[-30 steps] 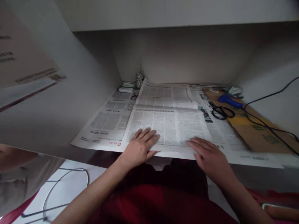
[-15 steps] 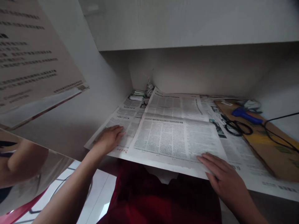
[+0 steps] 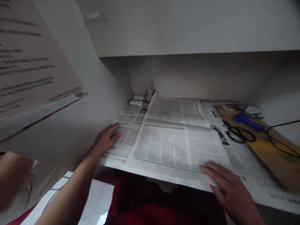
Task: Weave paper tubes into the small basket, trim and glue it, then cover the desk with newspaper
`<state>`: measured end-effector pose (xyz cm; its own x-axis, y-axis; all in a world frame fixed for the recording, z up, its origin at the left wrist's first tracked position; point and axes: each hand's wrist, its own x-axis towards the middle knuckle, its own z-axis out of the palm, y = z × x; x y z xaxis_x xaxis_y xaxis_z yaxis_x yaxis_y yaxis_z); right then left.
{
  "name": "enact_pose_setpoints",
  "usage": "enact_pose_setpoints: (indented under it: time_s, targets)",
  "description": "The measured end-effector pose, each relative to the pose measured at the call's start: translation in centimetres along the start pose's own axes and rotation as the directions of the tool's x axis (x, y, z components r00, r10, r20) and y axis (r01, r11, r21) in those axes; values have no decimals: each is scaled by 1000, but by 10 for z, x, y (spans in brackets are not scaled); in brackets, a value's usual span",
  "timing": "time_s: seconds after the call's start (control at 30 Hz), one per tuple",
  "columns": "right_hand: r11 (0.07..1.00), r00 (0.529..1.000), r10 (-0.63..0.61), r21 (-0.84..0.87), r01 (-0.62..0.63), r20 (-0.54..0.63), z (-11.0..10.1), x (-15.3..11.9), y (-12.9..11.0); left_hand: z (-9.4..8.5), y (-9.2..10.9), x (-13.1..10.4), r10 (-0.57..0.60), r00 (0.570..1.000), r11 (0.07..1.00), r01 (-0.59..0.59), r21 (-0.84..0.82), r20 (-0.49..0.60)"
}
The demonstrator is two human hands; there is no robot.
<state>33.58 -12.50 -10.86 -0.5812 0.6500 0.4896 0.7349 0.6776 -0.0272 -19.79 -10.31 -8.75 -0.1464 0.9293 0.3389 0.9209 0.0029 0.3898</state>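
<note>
A newspaper sheet (image 3: 164, 140) with a crease across its middle lies on top of other newspapers (image 3: 126, 125) that cover the desk. My left hand (image 3: 106, 139) rests on the lower newspapers at the left, beside the partition, thumb apart from the fingers and nothing held. On the near right corner of the top sheet lies my right hand (image 3: 227, 182), its fingers stretched over the paper and the thumb by the front edge.
At the right, a brown board (image 3: 264, 150) carries a blue handheld device (image 3: 249, 121) with a black cable. Black-handled scissors (image 3: 241, 134) lie beside it. Small packets (image 3: 137, 100) and a wrapped bundle (image 3: 149, 93) stand at the back left. A person's arm (image 3: 14, 175) shows lower left.
My left hand has shifted slightly left and away from me, toward the partition. My right hand stays on the sheet's near corner. The view has tilted up a little.
</note>
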Motion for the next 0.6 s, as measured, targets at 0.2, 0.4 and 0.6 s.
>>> enact_pose_setpoints:
  time_s: [0.2,0.4,0.6]
  targets:
    - [996,999,49,68,-49,-3,-3,2,-5,-2,-2,-2,-6,1000,1000,6,-27,0]
    - [988,992,111,102,-116,57,-10,6,-14,-3,2,7,32,994,987,-49,156,109]
    - [982,979,162,78,-173,127,-17,9,-22,-2,2,11,-20,982,974,-23,224,186]
